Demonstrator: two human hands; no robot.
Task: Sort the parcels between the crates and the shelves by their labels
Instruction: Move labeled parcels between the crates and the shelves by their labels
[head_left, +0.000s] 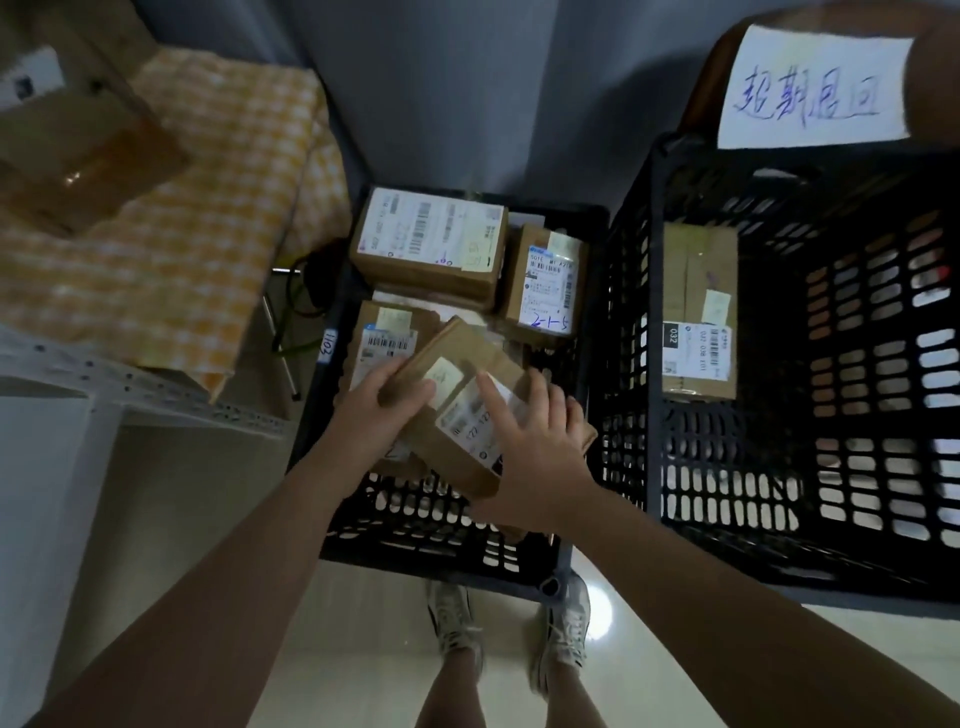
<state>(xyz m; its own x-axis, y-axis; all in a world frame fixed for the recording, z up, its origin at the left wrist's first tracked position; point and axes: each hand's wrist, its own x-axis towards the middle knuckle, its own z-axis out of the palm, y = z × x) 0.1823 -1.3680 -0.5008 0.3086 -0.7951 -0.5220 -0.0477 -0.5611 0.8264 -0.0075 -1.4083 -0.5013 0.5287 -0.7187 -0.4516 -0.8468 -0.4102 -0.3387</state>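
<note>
I hold the tilted brown cardboard parcel (467, 400) over the left black slotted plastic crate (332, 415). My left hand (387, 402) grips its left edge. My right hand (530, 447) clasps the near right corner, its thumb lying across the white shipping label. To do this well I should slide that thumb off the print, level the box and read the whole label before choosing a place. As it is, I can make out only digits that look like "122".

The crate's side tag (328, 347) reads "1103". A small taped parcel (550, 283) inside carries "2-1-5" in blue pen. The taller black crate (649, 332) on the right holds one flat parcel (698, 312) tabbed "032". The white paper sign (813, 88) above it reads "超期退回".
</note>
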